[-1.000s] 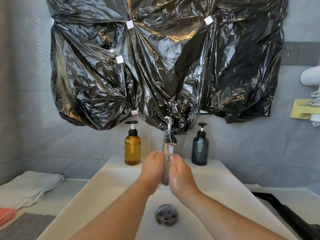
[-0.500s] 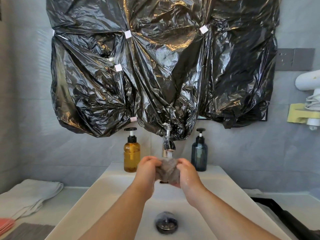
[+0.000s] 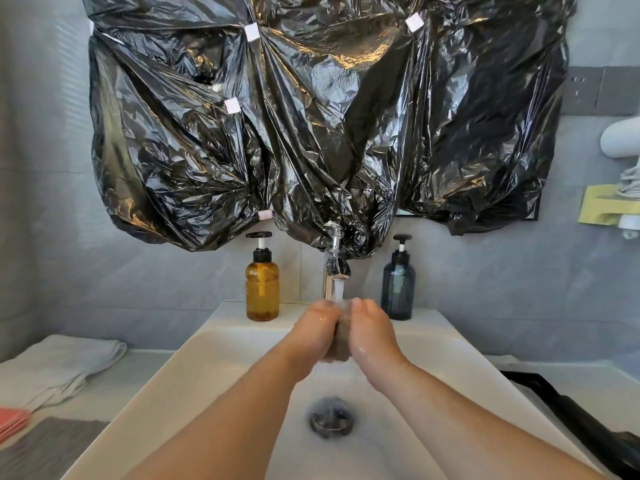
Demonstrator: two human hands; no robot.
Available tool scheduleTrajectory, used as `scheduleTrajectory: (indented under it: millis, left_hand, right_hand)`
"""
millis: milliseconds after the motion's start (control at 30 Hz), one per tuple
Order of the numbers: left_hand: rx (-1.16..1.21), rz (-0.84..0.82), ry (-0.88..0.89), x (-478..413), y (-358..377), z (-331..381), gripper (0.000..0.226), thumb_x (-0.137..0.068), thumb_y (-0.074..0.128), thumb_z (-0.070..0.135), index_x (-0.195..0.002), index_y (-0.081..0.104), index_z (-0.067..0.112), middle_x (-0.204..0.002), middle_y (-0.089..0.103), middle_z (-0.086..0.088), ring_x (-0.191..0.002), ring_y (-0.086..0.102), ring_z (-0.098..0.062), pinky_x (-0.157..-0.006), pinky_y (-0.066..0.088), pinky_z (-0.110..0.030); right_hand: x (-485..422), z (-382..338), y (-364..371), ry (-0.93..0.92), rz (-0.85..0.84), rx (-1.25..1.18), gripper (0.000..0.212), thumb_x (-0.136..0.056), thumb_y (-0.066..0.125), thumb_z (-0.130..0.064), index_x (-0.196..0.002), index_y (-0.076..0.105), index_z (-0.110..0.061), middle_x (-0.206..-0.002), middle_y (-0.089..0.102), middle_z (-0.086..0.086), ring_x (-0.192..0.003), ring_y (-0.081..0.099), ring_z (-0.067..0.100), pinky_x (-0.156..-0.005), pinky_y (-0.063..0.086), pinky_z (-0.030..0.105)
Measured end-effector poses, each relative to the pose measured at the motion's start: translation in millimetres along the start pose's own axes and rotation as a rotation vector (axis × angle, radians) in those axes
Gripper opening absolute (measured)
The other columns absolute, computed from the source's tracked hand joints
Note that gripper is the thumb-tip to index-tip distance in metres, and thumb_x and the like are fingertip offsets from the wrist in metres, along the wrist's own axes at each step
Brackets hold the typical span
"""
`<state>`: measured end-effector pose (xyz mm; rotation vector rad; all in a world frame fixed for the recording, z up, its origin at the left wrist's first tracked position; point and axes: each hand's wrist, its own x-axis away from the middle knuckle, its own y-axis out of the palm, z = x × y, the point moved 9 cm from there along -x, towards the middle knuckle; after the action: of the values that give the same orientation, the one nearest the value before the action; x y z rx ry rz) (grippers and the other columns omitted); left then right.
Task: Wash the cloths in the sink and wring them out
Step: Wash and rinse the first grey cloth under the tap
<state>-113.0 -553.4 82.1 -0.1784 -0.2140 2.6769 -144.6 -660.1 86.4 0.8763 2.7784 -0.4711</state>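
Left hand point(image 3: 318, 328) and right hand point(image 3: 373, 332) clenched together

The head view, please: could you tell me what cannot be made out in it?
In the head view, the only one:
1) the grey cloth is mostly hidden between the left hand and the right hand, so its shape is unclear.
2) the black plastic sheet covers whatever is behind it.
3) the pink cloths are cut off by the left edge.
4) the dark object at lower right is blurred and cut by the edge.
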Motion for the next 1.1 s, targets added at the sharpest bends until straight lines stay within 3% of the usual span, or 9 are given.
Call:
scheduleTrajectory:
  millis: [67,133,233,333,600,667,767,933,1100]
  left_hand:
    - [0.012,-0.024,-0.013,-2,4,-3,0.018,-0.099,0.050,0.025,-0.094,0.053,0.008,-0.084,0.064,-0.013,-0.070,0.062,-0.024,-0.059,0.051,-0.030]
    - [0.175,0.068,-0.020,-5,-3,-2,0.017,-0.095,0.058,0.018,-0.105,0.055,0.005,-0.099,0.066,-0.018,-0.087,0.066,-0.031,-0.072,0.059,-0.040]
    - [0.432,0.312,0.022,-6,-34,0,0.012,-0.097,0.056,0.011,-0.106,0.056,0.003,-0.099,0.064,-0.020,-0.088,0.065,-0.033,-0.075,0.056,-0.042]
    - [0.437,0.393,0.027,-3,-45,-1,0.027,-0.107,0.042,0.032,-0.102,0.055,0.009,-0.099,0.062,-0.020,-0.094,0.065,-0.034,-0.088,0.056,-0.048]
    - [0.093,0.210,0.059,0,-15,10,0.033,-0.108,0.028,0.018,-0.089,0.054,0.013,-0.081,0.058,-0.007,-0.070,0.056,-0.017,-0.053,0.045,-0.025]
    - [-0.026,0.160,0.039,0,-11,10,0.033,-0.107,0.027,0.015,-0.091,0.056,0.013,-0.080,0.061,-0.010,-0.067,0.059,-0.019,-0.050,0.046,-0.025]
    - [-0.187,0.038,0.022,-1,1,4,0.038,-0.104,0.026,0.017,-0.094,0.061,0.005,-0.071,0.065,-0.013,-0.054,0.059,-0.019,-0.047,0.045,-0.024]
    - [-0.228,-0.018,0.013,-4,4,3,0.027,-0.108,0.039,0.030,-0.120,0.052,0.010,-0.108,0.064,-0.015,-0.092,0.065,-0.028,-0.062,0.055,-0.031]
    - [-0.070,-0.150,-0.039,2,-3,-1,0.042,-0.104,0.045,0.047,-0.124,0.061,0.014,-0.115,0.071,-0.012,-0.105,0.068,-0.027,-0.086,0.059,-0.036]
  right_hand:
    - [-8,1,-13,0.013,0.084,-0.017,0.030,-0.105,0.032,-0.027,-0.091,0.056,-0.017,-0.090,0.059,0.005,-0.089,0.056,0.026,-0.082,0.048,0.039]
    - [-10,3,-18,0.029,0.127,-0.116,0.029,-0.104,0.034,-0.025,-0.083,0.051,-0.018,-0.085,0.058,0.009,-0.080,0.055,0.028,-0.071,0.052,0.042]
    - [1,-3,7,0.010,-0.076,-0.230,0.023,-0.105,0.036,-0.017,-0.090,0.051,-0.008,-0.080,0.053,0.013,-0.063,0.047,0.021,-0.042,0.036,0.022]
    - [20,-7,40,-0.019,-0.278,-0.205,0.024,-0.108,0.032,-0.029,-0.104,0.050,-0.013,-0.085,0.054,0.010,-0.066,0.050,0.020,-0.038,0.034,0.018]
    - [8,4,21,-0.037,-0.033,-0.054,0.037,-0.105,0.029,-0.044,-0.092,0.058,-0.027,-0.087,0.069,0.005,-0.081,0.068,0.026,-0.071,0.059,0.043]
    - [7,4,16,-0.009,-0.042,-0.053,0.036,-0.107,0.029,-0.039,-0.095,0.060,-0.026,-0.094,0.068,0.002,-0.091,0.067,0.024,-0.084,0.057,0.044]
    - [-1,-1,2,-0.030,-0.013,0.013,0.032,-0.108,0.032,-0.031,-0.094,0.058,-0.020,-0.092,0.062,0.001,-0.092,0.062,0.023,-0.085,0.052,0.040]
    - [-13,-13,-25,-0.104,0.108,0.020,0.030,-0.107,0.039,-0.033,-0.088,0.054,-0.015,-0.084,0.057,0.002,-0.076,0.054,0.015,-0.067,0.044,0.032]
    - [-15,-31,-32,-0.183,0.077,0.033,0.033,-0.100,0.054,-0.042,-0.078,0.049,-0.018,-0.080,0.056,0.000,-0.075,0.054,0.016,-0.065,0.041,0.032]
